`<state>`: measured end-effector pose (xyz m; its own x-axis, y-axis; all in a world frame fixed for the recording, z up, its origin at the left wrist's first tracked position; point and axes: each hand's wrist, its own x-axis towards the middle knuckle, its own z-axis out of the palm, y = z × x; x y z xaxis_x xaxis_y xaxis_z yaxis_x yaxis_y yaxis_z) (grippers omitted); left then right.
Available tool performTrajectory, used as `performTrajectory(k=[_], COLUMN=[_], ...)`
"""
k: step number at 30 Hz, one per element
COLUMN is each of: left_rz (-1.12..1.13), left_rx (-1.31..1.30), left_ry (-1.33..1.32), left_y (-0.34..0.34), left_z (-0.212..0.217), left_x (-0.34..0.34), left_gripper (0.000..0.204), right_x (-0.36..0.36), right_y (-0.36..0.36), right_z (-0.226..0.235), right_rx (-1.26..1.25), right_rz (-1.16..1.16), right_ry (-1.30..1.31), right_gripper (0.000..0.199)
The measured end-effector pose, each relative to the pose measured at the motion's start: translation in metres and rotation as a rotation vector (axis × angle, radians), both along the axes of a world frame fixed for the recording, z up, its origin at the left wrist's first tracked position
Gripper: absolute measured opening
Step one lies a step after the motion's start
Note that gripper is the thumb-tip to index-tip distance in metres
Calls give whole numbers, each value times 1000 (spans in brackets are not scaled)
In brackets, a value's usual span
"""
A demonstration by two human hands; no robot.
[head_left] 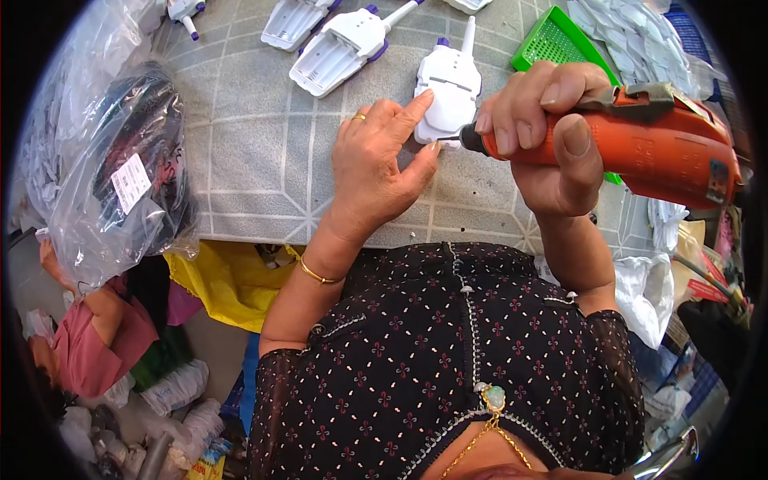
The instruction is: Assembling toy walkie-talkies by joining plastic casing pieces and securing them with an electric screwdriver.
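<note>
A white plastic handset casing with a stubby antenna and purple parts lies on the patterned tablecloth, its compartment covered by a white lid. My left hand steadies it, index finger pressed on the lid and thumb at the near edge. In my right hand is an orange electric screwdriver, held sideways with fingers wrapped round its body. Its dark tip points left at the casing's near edge, by my left thumb; whether the bit sits in a screw cannot be made out.
Similar casings with uncovered compartments, such as one casing, lie beyond my left hand. A green perforated basket stands far right beside a pile of white pieces. Clear plastic bags crowd the left. Another person's sleeve shows lower left.
</note>
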<state>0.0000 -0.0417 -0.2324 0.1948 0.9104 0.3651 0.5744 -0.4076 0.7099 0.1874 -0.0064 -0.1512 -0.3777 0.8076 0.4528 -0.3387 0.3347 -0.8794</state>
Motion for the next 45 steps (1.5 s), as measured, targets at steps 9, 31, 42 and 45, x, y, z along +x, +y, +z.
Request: performTrajectory(k=[9,31,42,45], left_rz=[-3,-67,-123,-92], left_rx=[-28,-63,-62,7], left_ry=[-25,-25,27,71], left_y=[0,1,1,2], left_z=[0,-2,-1,-5], left_x=[0,-7,-8,-7], left_gripper=[51,51,50,48], right_x=[1,-4,-16,-21], right_y=[-2,-11,-9,-7], right_z=[3,-1,-8,-6], right_rx=[-34,8,68,95], right_rz=[-14,-19,-28,-22], right_ry=[56,-38,-84,-119], right_gripper=[25,25,26,25])
